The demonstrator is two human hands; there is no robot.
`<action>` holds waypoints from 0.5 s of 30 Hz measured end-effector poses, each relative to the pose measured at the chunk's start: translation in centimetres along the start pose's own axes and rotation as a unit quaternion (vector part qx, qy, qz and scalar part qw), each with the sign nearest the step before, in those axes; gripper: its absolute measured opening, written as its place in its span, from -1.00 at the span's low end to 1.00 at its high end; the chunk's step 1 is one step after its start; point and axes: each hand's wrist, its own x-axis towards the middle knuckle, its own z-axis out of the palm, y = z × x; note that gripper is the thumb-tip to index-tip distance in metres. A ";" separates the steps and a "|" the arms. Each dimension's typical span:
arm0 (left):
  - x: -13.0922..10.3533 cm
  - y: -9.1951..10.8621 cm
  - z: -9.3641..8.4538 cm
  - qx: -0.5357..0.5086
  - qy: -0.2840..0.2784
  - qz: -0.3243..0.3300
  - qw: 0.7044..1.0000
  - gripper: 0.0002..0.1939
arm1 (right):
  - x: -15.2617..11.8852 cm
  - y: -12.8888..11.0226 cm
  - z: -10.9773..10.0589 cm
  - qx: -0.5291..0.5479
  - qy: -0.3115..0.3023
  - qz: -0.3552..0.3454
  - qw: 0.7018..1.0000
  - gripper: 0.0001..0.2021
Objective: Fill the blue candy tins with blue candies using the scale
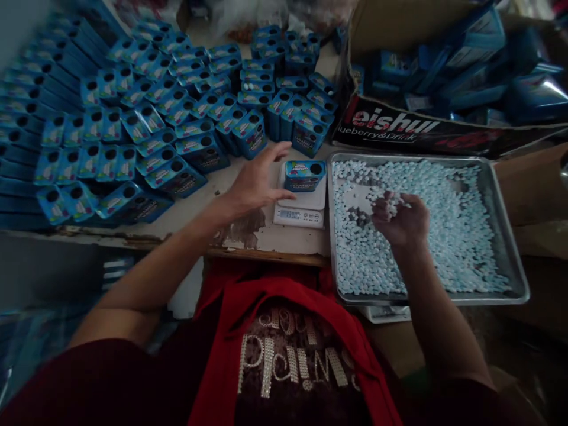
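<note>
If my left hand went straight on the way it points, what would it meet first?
Probably the blue container on the white scale, just ahead of the open left hand, though depth is unclear.

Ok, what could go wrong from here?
Some pellets might slip from the right hand, since it holds a loose clump above the tray.
The open left hand is right beside the small box on the scale, so a bump could disturb the reading.
Its fingers may also knock the standing boxes close behind.
</note>
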 end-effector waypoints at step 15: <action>7.7 12.4 8.5 -0.001 -0.069 0.105 0.992 -0.55 | 2.3 -6.4 5.2 0.316 0.208 -0.247 0.892 -0.34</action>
